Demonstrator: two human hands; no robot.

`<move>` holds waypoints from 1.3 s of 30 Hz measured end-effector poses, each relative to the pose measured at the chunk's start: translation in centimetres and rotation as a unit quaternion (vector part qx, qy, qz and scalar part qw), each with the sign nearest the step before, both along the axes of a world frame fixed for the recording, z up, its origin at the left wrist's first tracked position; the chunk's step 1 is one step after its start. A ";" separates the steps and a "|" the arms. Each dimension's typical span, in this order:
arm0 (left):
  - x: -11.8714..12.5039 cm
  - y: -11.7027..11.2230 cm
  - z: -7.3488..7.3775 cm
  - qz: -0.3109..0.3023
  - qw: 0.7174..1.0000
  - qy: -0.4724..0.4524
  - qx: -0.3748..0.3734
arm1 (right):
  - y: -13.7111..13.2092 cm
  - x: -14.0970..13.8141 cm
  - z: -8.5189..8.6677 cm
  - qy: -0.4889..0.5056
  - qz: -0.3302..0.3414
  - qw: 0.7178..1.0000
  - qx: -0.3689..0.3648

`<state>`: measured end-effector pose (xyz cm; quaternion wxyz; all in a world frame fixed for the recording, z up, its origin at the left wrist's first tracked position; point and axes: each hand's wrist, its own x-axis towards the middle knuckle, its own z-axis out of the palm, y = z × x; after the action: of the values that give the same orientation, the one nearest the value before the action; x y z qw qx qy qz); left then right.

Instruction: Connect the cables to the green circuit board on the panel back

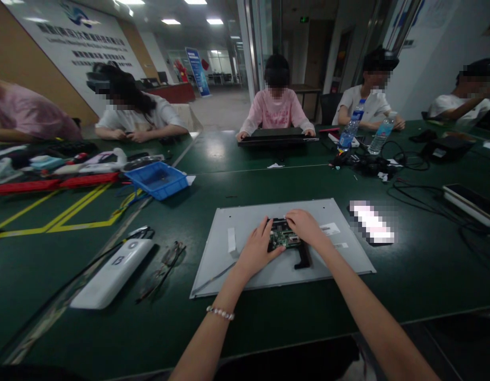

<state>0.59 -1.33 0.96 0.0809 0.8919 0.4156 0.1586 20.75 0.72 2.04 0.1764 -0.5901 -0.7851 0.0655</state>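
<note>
A green circuit board (283,239) with black plastic parts lies on a flat grey-white panel (277,276). My left hand (253,253) grips the board's left side, its fingers along the far left edge and its thumb by the near edge. At the far right corner, the bent fingers of my right hand (305,226) press on the board; my palm hides part of that side. A black L-shaped piece (302,258) sticks out from the board toward me. White labels (329,229) show on the panel right of my right hand.
On the left are a white power bank (114,272) with a cable, a small bundle of wires (163,269) and a blue tray (160,180). A lit phone (371,223) lies to the right. Bottles (352,126) and tangled cables stand farther back. Several people sit across the table.
</note>
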 end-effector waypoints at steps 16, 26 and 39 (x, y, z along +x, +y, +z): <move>0.3 0.0 0.7 0.009 1.000 0.014 -0.008 | -5.7 8.4 0.0 0.154 -0.096 0.983 0.013; 2.3 -1.6 2.0 -0.076 0.996 0.048 0.016 | -6.6 9.7 -2.0 0.115 -0.145 0.982 -0.033; 2.9 -2.1 1.7 -0.117 0.992 0.045 -0.005 | -6.7 7.9 -1.6 0.235 -0.088 0.967 -0.046</move>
<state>3.47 -3.39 2.61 0.0842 0.9403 0.3123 0.1055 28.65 -5.94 0.43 0.3336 -0.6327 -0.6624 0.2229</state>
